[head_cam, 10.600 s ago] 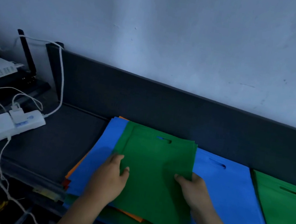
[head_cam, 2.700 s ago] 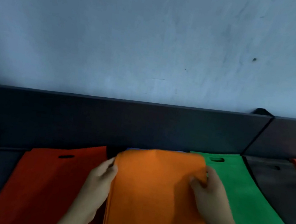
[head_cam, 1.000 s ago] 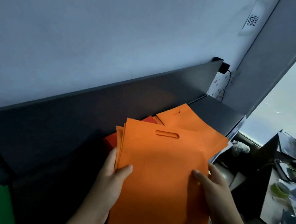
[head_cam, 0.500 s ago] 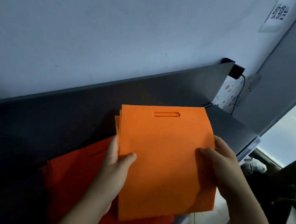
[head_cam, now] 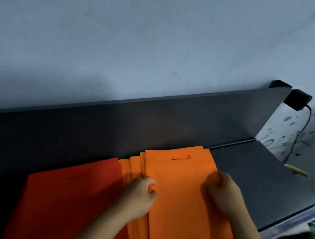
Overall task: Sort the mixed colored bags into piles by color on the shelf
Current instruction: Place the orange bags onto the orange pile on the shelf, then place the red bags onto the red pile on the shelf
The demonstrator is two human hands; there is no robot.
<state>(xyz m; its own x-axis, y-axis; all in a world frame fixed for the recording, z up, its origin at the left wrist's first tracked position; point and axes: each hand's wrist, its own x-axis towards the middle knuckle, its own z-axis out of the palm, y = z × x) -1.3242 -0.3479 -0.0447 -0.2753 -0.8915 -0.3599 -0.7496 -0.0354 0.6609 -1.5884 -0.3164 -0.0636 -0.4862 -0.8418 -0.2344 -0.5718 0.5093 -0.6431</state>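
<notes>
I see flat orange bags (head_cam: 180, 198) with slot handles stacked on the dark shelf (head_cam: 260, 185), beside one red pile (head_cam: 66, 197). My left hand (head_cam: 138, 195) and right hand (head_cam: 220, 196) each grip the top orange bags' edges; perhaps five layers show, blurred.

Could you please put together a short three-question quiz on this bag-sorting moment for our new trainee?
1. True or false: the orange bags lie on the dark shelf.
2. Which pile lies directly left of the orange one? A green, B red, C blue.
3. Fill in: the handle slot of the top orange bag points toward the ____.

Key
1. True; the left hand and right hand rest on them.
2. B, the red bags.
3. Wall.
</notes>
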